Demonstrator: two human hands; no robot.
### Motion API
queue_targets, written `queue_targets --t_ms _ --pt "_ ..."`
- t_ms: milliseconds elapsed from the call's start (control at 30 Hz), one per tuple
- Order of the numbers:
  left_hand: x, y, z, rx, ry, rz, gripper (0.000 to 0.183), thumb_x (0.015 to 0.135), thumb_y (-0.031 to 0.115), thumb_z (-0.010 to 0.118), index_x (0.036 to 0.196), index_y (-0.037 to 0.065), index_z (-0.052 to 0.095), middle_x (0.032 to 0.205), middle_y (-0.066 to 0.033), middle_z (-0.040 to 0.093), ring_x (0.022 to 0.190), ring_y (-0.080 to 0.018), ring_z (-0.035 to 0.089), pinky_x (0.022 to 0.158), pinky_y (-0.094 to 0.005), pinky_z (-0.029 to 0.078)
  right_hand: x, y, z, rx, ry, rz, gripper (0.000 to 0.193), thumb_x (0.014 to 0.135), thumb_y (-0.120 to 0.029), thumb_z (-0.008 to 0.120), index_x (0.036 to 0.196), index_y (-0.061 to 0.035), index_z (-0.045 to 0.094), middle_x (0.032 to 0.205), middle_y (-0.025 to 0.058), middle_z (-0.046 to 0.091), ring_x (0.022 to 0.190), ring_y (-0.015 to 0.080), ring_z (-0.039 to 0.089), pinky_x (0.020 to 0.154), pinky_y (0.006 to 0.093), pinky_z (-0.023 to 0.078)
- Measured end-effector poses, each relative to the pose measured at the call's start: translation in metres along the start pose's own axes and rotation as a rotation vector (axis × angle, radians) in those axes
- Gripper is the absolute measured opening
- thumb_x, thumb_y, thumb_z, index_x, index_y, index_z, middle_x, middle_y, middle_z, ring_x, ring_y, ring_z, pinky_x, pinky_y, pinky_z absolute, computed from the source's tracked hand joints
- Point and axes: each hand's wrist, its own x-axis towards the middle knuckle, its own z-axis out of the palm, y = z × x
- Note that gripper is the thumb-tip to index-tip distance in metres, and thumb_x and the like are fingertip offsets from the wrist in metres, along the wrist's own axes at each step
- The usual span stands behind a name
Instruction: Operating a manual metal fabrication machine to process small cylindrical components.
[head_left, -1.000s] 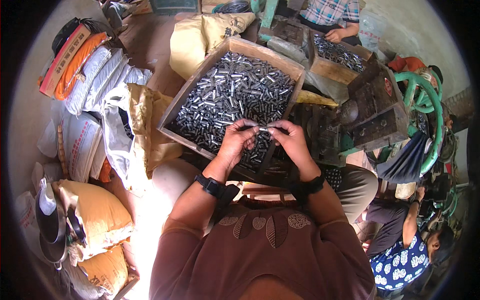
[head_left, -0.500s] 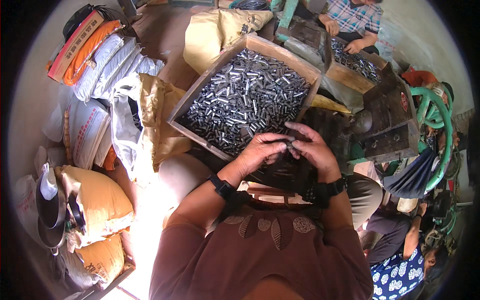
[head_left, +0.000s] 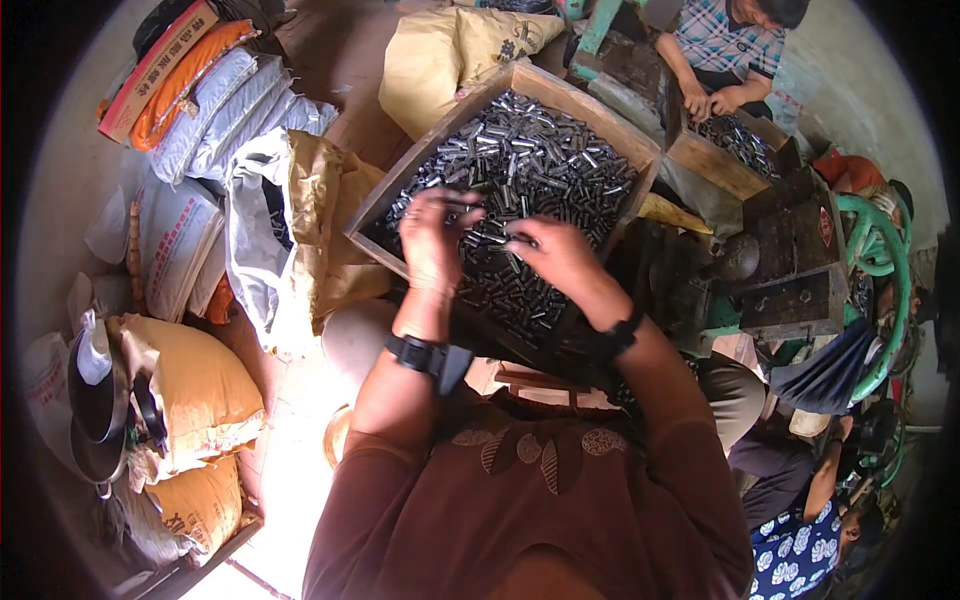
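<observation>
A wooden box in front of me is filled with small, shiny metal tubes. Over its left side is my left hand, its fingers curled and smeared by motion; whether they grip anything cannot be made out. My right hand reaches into the near middle of the box. Thumb and forefinger are pinched at a short metal tube among the loose ones. Both hands are apart from each other, above the heap.
Left of the box stands an open sack; stacked sacks and full yellow bags lie further left. A co-worker handles parts in a smaller wooden box at far right. Green hoses hang at right; another person sits below.
My hands were together at the box's near corner, fingertips meeting. They have separated and moved forward over the tubes, the left one further left. The co-worker's hands have come together.
</observation>
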Motion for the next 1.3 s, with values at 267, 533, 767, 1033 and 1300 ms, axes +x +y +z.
queue_targets --t_ms 267,533,767,1033,1300 --pt "0.011 -0.025 -0.036 1.251 -0.141 0.162 0.016 0.078 0.017 0.054 0.083 0.004 0.061 0.078 -0.0181 0.061 0.079 -0.0341 0.060 0.070 -0.0387 0.047 0.004 0.011 0.025 -0.463 -0.091 -0.340 0.029 0.071 -0.009 0.052 0.098 -0.0116 0.061 0.114 0.0039 0.054 0.115 0.0257 0.042 0.093 0.0352 0.038" --pt "-0.004 -0.041 -0.020 1.900 -0.380 0.063 0.012 0.073 0.013 0.054 0.080 0.005 0.061 0.084 -0.0160 0.062 0.081 -0.0302 0.061 0.072 -0.0385 0.049 -0.047 0.042 -0.024 -0.139 0.095 -0.103 0.023 0.069 -0.001 0.059 0.089 -0.0115 0.063 0.098 0.0039 0.060 0.094 0.0265 0.054 0.081 0.0343 0.045" --pt "-0.003 -0.051 -0.029 1.924 -0.407 0.082 0.024 0.070 0.020 0.064 0.089 0.007 0.058 0.085 -0.0154 0.062 0.084 -0.0316 0.060 0.073 -0.0396 0.048 -0.053 0.039 -0.026 -0.043 0.232 0.046 0.016 0.074 -0.003 0.057 0.089 -0.0091 0.061 0.089 0.0082 0.059 0.084 0.0285 0.057 0.073 0.0356 0.047" --pt "-0.007 -0.039 -0.017 1.666 -0.303 0.060 0.022 0.070 0.019 0.063 0.089 0.007 0.062 0.083 -0.0182 0.062 0.082 -0.0346 0.059 0.071 -0.0405 0.047 -0.036 0.041 -0.003 -0.426 0.089 -0.053 0.014 0.070 -0.005 0.054 0.083 -0.0068 0.061 0.086 0.0101 0.057 0.084 0.0295 0.055 0.071 0.0385 0.047" --pt "-0.016 -0.055 -0.014 1.806 -0.614 0.229 0.013 0.072 0.010 0.056 0.083 0.006 0.058 0.082 -0.0167 0.059 0.075 -0.0323 0.061 0.066 -0.0403 0.049 -0.028 0.033 -0.002 -0.540 -0.083 0.018 0.017 0.074 -0.009 0.048 0.086 -0.0067 0.060 0.092 0.0125 0.058 0.090 0.0280 0.056 0.075 0.0369 0.047"
